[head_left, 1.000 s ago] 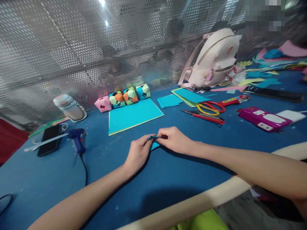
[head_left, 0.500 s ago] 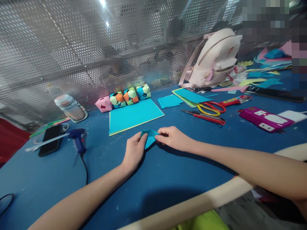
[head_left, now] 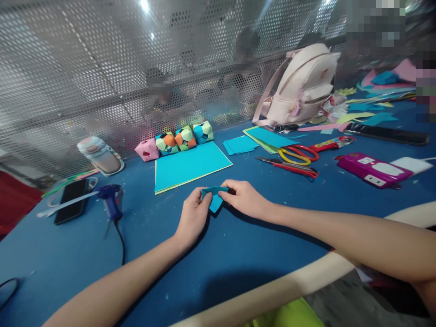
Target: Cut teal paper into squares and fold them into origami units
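Between my hands is a small piece of folded blue paper (head_left: 215, 204), its lower corner pointing toward me. My left hand (head_left: 195, 212) pinches its left side, thumb on top. On the right side, the thumb and fingers of my right hand (head_left: 243, 197) are closed on it too. Just beyond lies a stack of larger blue sheets (head_left: 192, 166) with a pale yellow-green edge below. Several folded paper balls (head_left: 185, 137) in pink, blue, green and orange stand in a row behind that stack.
Scissors (head_left: 294, 156), a utility knife (head_left: 289, 167) and small blue sheets (head_left: 240, 145) lie to the right, with a purple power strip (head_left: 373, 169) and a backpack (head_left: 301, 88) farther off. A glue gun (head_left: 111, 202), a phone (head_left: 72, 200) and a bottle (head_left: 98, 154) are at the left.
Both hands have come closer together on the blue paper. The paper has been turned and folded further, with its corner now pointing down toward me.
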{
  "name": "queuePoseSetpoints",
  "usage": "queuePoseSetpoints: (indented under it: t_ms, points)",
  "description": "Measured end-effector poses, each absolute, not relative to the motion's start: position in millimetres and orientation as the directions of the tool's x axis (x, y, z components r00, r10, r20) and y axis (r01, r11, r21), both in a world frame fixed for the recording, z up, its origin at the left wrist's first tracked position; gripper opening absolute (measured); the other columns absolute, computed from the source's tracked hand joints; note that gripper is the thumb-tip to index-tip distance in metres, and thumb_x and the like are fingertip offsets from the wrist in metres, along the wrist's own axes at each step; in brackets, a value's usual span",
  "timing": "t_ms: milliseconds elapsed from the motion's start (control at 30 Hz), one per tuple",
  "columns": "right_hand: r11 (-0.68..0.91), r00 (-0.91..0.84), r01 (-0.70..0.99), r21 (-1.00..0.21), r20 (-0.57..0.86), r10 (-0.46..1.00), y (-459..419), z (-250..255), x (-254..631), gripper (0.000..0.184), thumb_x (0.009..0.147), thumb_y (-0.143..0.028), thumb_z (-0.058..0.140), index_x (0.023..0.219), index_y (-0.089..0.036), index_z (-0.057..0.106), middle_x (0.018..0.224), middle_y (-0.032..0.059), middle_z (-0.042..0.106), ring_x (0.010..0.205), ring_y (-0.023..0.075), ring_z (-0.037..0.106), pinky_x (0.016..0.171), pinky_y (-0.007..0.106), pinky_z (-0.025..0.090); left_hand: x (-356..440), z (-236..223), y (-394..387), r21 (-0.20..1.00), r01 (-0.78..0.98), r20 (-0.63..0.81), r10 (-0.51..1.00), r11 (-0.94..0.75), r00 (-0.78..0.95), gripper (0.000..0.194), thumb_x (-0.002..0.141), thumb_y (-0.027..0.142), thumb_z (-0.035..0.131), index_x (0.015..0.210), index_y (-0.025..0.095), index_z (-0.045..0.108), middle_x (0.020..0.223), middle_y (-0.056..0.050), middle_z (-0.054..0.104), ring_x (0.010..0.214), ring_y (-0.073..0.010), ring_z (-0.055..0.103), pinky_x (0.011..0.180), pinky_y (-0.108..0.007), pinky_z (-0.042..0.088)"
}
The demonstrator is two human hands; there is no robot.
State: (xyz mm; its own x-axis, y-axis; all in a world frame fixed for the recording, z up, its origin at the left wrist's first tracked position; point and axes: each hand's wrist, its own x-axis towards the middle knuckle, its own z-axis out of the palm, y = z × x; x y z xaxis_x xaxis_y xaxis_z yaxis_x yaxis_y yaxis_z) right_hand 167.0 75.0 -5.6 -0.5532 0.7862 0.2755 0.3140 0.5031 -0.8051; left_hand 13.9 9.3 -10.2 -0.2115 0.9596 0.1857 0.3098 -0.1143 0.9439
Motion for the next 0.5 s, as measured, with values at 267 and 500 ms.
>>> queuePoseSetpoints:
  t_ms: [267, 500]
  points:
    - [0.450, -0.550, 0.214, -0.867, 0.274, 0.789, 77.7, -6.3, 169.1, 0.013, 0.080, -0.027, 0.059, 0.074, -0.016, 0.060, 0.060, -0.0036, 0.054, 0.057, 0.0103, 0.048, 0.056, 0.024, 0.036, 12.0, -16.8, 12.2, 0.955, 0.294, 0.100, 0.970, -0.032, -0.221, 0.020, 0.082, 0.037, 0.058, 0.084, 0.018, 0.053, 0.060, 0.005, 0.050, 0.055, -0.0100, 0.046, 0.052, -0.020, 0.034]
    - [0.421, -0.560, 0.185, -0.888, 0.257, 0.788, 76.1, -4.8, 170.4, 0.019, 0.082, -0.029, 0.056, 0.070, -0.016, 0.062, 0.058, -0.0018, 0.059, 0.056, 0.0110, 0.053, 0.056, 0.024, 0.039, 9.7, -20.1, 12.9, 0.960, 0.279, 0.094, 0.972, -0.032, -0.214, 0.021, 0.084, 0.039, 0.055, 0.085, 0.019, 0.051, 0.067, 0.003, 0.057, 0.061, -0.0118, 0.051, 0.057, -0.023, 0.038]
